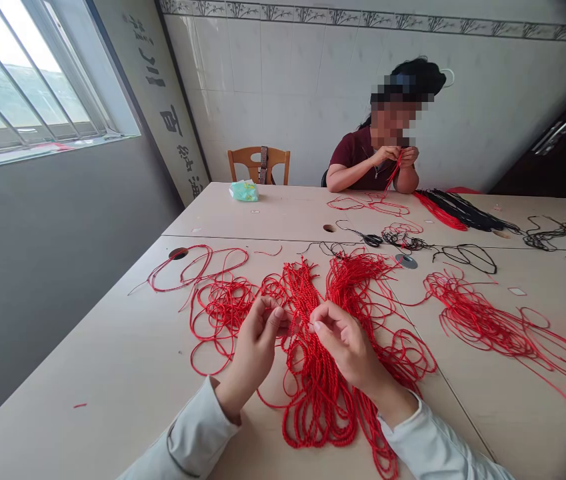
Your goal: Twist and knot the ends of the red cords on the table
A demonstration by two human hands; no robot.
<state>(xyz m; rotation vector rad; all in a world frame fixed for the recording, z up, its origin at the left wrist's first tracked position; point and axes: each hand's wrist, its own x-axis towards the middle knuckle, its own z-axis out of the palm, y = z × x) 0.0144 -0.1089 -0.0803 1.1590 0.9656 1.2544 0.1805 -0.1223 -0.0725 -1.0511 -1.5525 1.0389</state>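
Observation:
My left hand (259, 337) is closed in a pinch, thumb against the fingertips, on what looks like a thin red cord. Facing it, a short gap away, my right hand (345, 341) pinches red cord too; the fingers partly hide the strand. Beneath both hands lies a bundle of twisted red cords (320, 393), looped at the near end and knotted at the far end. To its right a second red bundle (357, 280) spreads out, partly under my right hand. Loose red cord (225, 303) is heaped in a tangle left of my hands.
Across the table (127, 373) a co-worker (357, 160) holds red cord in both hands. Scissors (371, 240) lie beside black cord scraps. Black cords (473, 210) are at the back right, more red cord (493, 327) at the right. A tissue pack (244, 191) sits near the far edge.

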